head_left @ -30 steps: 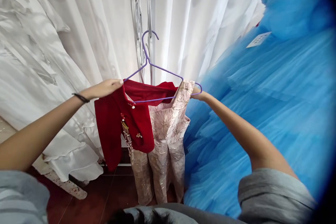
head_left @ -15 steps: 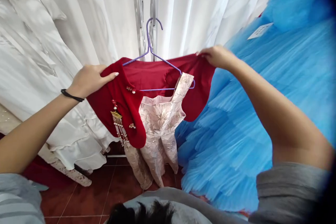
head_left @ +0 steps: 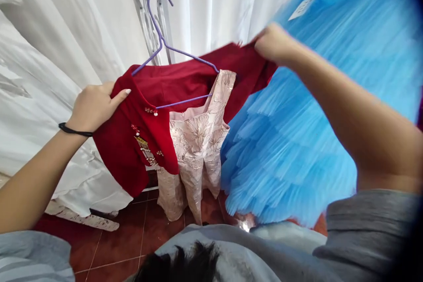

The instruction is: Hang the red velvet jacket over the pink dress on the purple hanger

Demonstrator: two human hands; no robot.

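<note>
A red jacket (head_left: 152,136) with pearl buttons and a beaded tassel is stretched between my two hands. My left hand (head_left: 94,108) grips its left shoulder, thumb on top. At the right, my right hand (head_left: 272,44) is closed on the jacket's other side, pulling it outward and up. A purple hanger (head_left: 161,37) stands between the hands, partly inside the jacket. From it hangs a pale pink brocade dress (head_left: 198,136), with one strap over the hanger's right arm. The jacket's left front covers the dress's other shoulder.
White gowns (head_left: 36,110) hang at the left. A layered blue tulle dress (head_left: 297,132) with a white tag (head_left: 303,7) fills the right. Behind are a white curtain (head_left: 205,4) and a metal upright (head_left: 142,4). Red floor tiles (head_left: 125,238) lie below.
The view has shifted, so hanger and garments sit further left. My right hand has pulled its side of the red jacket up and outward, bunching the cloth. My left hand keeps its grip.
</note>
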